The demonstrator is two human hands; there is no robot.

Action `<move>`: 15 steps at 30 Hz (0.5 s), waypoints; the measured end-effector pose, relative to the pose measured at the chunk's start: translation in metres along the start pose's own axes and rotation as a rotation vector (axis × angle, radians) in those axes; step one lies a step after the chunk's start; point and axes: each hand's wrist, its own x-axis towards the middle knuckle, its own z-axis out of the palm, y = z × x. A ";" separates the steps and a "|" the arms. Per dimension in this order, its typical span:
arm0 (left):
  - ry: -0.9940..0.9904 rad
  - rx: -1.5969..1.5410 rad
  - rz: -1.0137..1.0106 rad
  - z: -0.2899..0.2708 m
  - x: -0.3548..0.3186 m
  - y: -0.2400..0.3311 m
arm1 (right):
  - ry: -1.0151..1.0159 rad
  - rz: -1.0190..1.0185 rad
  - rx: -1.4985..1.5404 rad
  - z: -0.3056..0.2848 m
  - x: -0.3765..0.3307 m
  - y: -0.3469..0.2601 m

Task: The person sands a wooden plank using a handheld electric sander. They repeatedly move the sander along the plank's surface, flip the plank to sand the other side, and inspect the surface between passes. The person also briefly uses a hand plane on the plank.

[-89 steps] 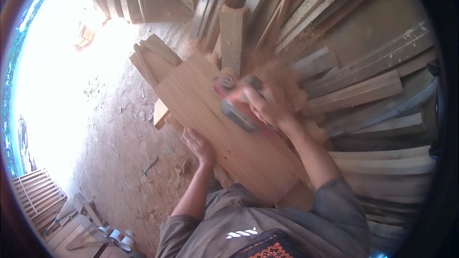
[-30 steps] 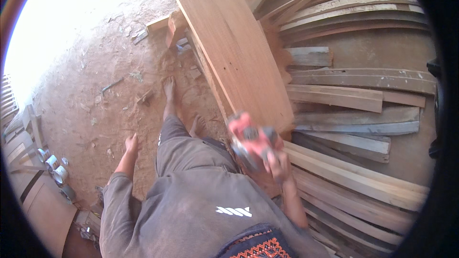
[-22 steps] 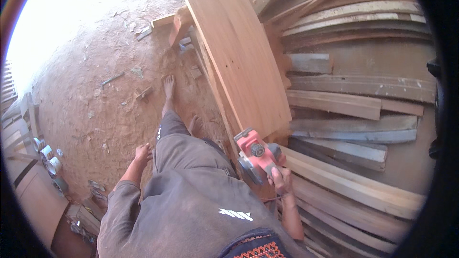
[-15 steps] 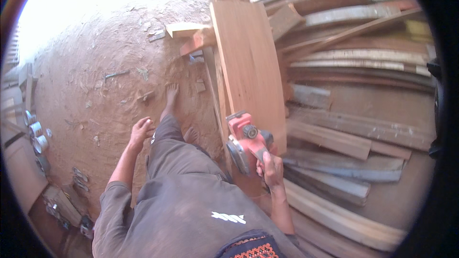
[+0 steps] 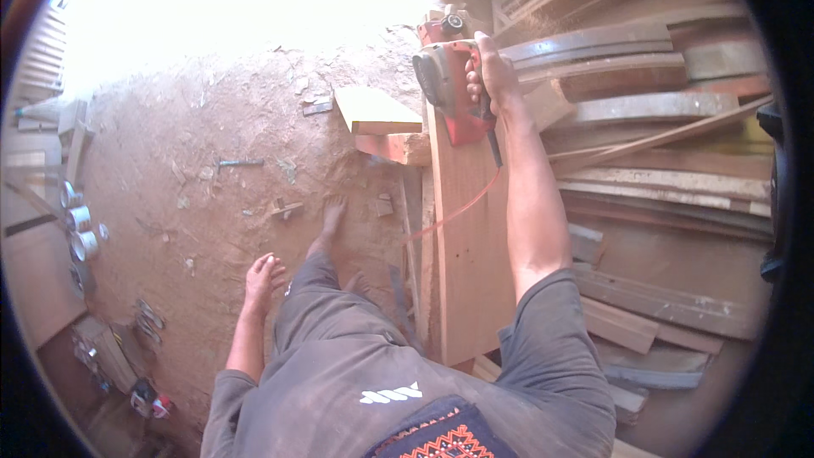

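Note:
A red and black electric hand planer (image 5: 456, 106) rests on a long wooden plank (image 5: 471, 242), near its far end. My right hand (image 5: 494, 76) is wrapped round the planer's handle, with the arm stretched far forward. From the planer's rear a thin reddish cord (image 5: 458, 212) curves down to the left across the plank. My left hand (image 5: 265, 277) hangs beside my left leg, holding nothing I can see. Its fingers are loosely bent and a little apart.
A pale wooden block (image 5: 373, 110) lies over a red-ended beam (image 5: 394, 148) left of the plank. Stacked boards (image 5: 653, 110) fill the right side. Tins (image 5: 79, 219) stand at the far left. Scraps and a dark bar-shaped tool (image 5: 241, 163) lie on the dirt floor.
My right hand has pushed the planer forward, from the near part of the plank to its far end, and that arm is now straightened. My left hand stays low by my leg.

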 end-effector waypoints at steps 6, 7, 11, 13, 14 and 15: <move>-0.053 0.084 -0.070 -0.007 0.020 -0.011 | 0.033 0.076 -0.131 -0.057 -0.181 0.101; -0.065 0.099 -0.086 -0.009 0.027 -0.015 | 0.007 0.034 -0.157 -0.071 -0.234 0.123; -0.095 0.198 -0.127 -0.014 0.045 -0.036 | 0.159 0.201 -0.211 -0.114 -0.454 0.205; -0.097 0.256 -0.172 -0.012 0.042 -0.048 | 0.268 0.293 -0.209 -0.125 -0.544 0.235; -0.120 0.283 -0.176 -0.009 0.039 -0.052 | 0.284 0.350 -0.168 -0.128 -0.577 0.245; -0.119 0.312 -0.190 -0.002 0.036 -0.056 | 0.322 0.432 -0.160 -0.132 -0.599 0.252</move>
